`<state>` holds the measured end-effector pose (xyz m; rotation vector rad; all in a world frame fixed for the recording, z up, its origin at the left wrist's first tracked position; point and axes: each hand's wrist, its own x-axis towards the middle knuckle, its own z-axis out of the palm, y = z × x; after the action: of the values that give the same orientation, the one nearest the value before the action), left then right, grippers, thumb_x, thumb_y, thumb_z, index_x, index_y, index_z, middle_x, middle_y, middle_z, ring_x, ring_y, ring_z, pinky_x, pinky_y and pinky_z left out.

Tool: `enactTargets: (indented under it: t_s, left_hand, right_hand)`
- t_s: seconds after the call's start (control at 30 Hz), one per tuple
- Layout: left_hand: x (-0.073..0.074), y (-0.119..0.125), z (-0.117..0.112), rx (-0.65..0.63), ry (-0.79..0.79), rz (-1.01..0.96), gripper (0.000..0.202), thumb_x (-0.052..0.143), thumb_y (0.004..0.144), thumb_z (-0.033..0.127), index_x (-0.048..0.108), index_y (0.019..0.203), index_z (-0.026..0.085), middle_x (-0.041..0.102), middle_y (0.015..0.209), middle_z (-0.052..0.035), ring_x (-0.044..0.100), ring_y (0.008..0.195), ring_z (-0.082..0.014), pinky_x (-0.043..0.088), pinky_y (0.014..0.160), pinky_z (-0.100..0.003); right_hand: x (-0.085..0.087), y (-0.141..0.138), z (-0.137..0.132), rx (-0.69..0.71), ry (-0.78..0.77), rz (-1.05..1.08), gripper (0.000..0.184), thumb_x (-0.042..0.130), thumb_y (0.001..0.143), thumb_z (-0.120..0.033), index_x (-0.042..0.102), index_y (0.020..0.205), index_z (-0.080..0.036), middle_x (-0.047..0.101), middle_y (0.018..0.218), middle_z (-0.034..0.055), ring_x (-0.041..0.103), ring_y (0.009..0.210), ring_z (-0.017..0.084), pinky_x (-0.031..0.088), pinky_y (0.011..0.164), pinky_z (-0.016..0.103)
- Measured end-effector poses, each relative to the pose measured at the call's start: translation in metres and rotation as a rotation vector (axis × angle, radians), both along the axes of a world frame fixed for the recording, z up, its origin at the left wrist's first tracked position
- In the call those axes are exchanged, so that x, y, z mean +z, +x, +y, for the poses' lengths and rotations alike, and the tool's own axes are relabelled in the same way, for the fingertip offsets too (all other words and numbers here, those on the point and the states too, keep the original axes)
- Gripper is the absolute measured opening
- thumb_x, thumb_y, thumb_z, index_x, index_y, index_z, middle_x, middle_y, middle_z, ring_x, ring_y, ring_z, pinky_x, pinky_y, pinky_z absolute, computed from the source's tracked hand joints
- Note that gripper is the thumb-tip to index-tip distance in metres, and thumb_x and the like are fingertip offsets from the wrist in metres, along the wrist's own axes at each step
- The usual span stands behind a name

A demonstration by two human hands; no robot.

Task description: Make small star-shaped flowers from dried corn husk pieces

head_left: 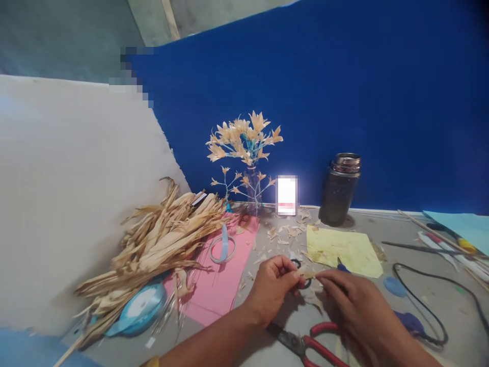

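My left hand [275, 280] pinches one end of a small pale strip of dried husk [307, 274] between thumb and fingertips. The strip's other end is pinched by the fingertips of my right hand [353, 295]. Black rings like scissor handles [296, 263] show behind my left fingertips; whether that hand holds them I cannot tell. Below both hands lie red-handled shears [305, 344], partly covered by my right forearm. A blue tool [410, 322] with a black cord is mostly hidden behind my right hand.
A heap of dried corn husks [164, 234], a blue ribbon roll [143, 308] and a tape ring [223, 245] on pink paper [214, 295] lie left. Husk flowers [246, 135] stand in a bottle at the back. Right are a dark flask [340, 191], yellow paper [344, 250] and sticks.
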<state>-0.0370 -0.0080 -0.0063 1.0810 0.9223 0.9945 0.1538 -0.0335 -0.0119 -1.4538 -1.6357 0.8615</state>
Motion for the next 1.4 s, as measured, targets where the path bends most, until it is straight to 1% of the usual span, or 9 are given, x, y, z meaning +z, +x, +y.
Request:
enactTargets:
  t_s: [0.2,0.3,0.5,0.63,0.8,0.93,1.1,1.27,1.4]
  left_hand:
    - [0.004,0.001,-0.008,-0.042,0.227,0.263,0.011,0.069,0.077,0.024,0.064,0.074,0.015,0.063,0.068,-0.0016,0.050,0.062,-0.0116,0.038,0.059,-0.025]
    - [0.005,0.002,-0.011,-0.053,0.255,0.256,0.006,0.066,0.077,0.020,0.064,0.076,0.015,0.064,0.070,-0.0023,0.054,0.066,-0.0130,0.041,0.063,-0.025]
    - [0.006,0.001,-0.013,-0.104,0.177,0.101,0.021,0.063,0.074,0.020,0.068,0.094,0.014,0.067,0.077,-0.0041,0.059,0.068,-0.0144,0.044,0.062,-0.025]
    - [0.004,0.004,-0.012,-0.055,0.135,0.137,0.013,0.072,0.069,0.025,0.064,0.073,0.015,0.058,0.062,0.0008,0.048,0.055,-0.0100,0.037,0.054,-0.024]
    - [0.001,0.007,-0.007,-0.067,-0.087,-0.062,0.023,0.078,0.063,0.029,0.059,0.069,0.017,0.057,0.052,0.0029,0.048,0.045,-0.0091,0.036,0.050,-0.023]
    - [0.002,0.006,-0.007,-0.073,-0.105,-0.069,0.019,0.076,0.060,0.024,0.059,0.066,0.016,0.058,0.051,0.0027,0.048,0.043,-0.0079,0.035,0.048,-0.022]
    - [0.005,0.003,-0.009,-0.150,-0.131,-0.074,0.017,0.074,0.059,0.022,0.061,0.066,0.015,0.061,0.053,0.0013,0.050,0.044,-0.0081,0.039,0.049,-0.021]
    - [-0.002,0.002,-0.005,-0.157,-0.162,-0.198,0.013,0.068,0.066,0.025,0.059,0.071,0.017,0.056,0.050,0.0032,0.049,0.042,-0.0088,0.038,0.047,-0.021]
    - [-0.006,0.002,-0.004,-0.178,-0.121,-0.220,0.022,0.068,0.076,0.038,0.057,0.073,0.018,0.053,0.050,0.0036,0.046,0.041,-0.0096,0.036,0.045,-0.022]
  right_hand:
    - [0.013,-0.004,-0.007,-0.017,-0.015,0.094,0.030,0.065,0.081,-0.050,0.073,0.093,-0.023,0.066,0.064,-0.0004,0.055,0.057,0.018,0.043,0.053,0.030]
    - [0.015,-0.008,-0.009,0.009,0.042,0.059,0.025,0.062,0.083,-0.044,0.069,0.075,-0.022,0.066,0.067,0.0008,0.058,0.064,0.019,0.045,0.059,0.030]
    - [0.016,-0.009,-0.008,-0.025,0.012,0.134,0.027,0.062,0.084,-0.046,0.068,0.074,-0.021,0.065,0.067,0.0004,0.056,0.061,0.017,0.043,0.056,0.028]
    - [0.014,-0.009,-0.008,-0.006,-0.107,0.274,0.034,0.068,0.082,-0.053,0.069,0.077,-0.020,0.056,0.058,-0.0023,0.045,0.052,0.012,0.034,0.048,0.024]
    - [0.012,-0.007,-0.006,0.007,-0.227,0.465,0.048,0.063,0.085,-0.064,0.070,0.082,-0.017,0.049,0.055,-0.0044,0.034,0.048,0.007,0.024,0.045,0.021]
    - [0.008,-0.011,-0.008,0.103,-0.304,0.552,0.043,0.071,0.082,-0.059,0.067,0.077,-0.017,0.043,0.052,-0.0069,0.032,0.048,0.007,0.023,0.046,0.019]
    - [0.007,-0.016,-0.011,0.014,-0.329,0.626,0.035,0.075,0.080,-0.047,0.061,0.069,-0.017,0.043,0.050,-0.0077,0.031,0.046,0.006,0.023,0.044,0.019]
    - [0.014,-0.015,-0.010,0.011,-0.336,0.638,0.037,0.073,0.079,-0.048,0.061,0.063,-0.016,0.037,0.044,-0.0090,0.028,0.043,0.006,0.020,0.044,0.020]
    - [0.016,-0.013,-0.011,0.071,-0.358,0.624,0.040,0.075,0.078,-0.051,0.058,0.062,-0.018,0.039,0.047,-0.0083,0.030,0.045,0.007,0.026,0.044,0.021]
